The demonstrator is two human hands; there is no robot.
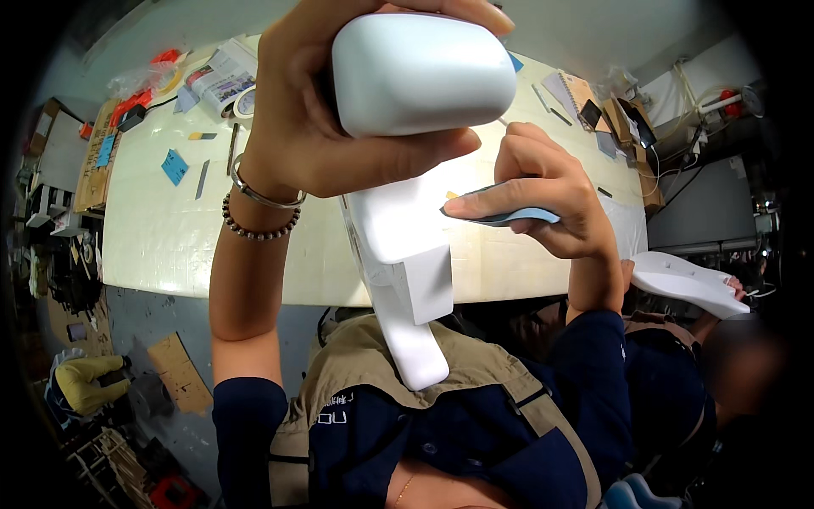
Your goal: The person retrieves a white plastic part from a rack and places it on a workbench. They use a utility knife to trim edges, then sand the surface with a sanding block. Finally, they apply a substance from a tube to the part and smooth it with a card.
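A glossy white piece with a rounded, box-like head [424, 75] is up close, gripped from the left by my left hand [297, 110], thumb under the head and fingers over its top. Below, its long white body [407, 288] with a squared side block runs down to my apron. My right hand [551, 191] pinches a thin, curved blue-grey sheet [530, 215], which looks like sandpaper, index finger stretched along it. The sheet's tip is near the right side of the white body; I cannot tell whether they touch.
A pale covered table [153, 246] spreads ahead, with blue sheet pieces [175, 167], a newspaper [222, 78] and a tape roll [244, 103] on its left. A notebook [579, 92] lies far right. Beside me at right, another person holds a white curved part [688, 284]. Cardboard [180, 371] lies on the floor.
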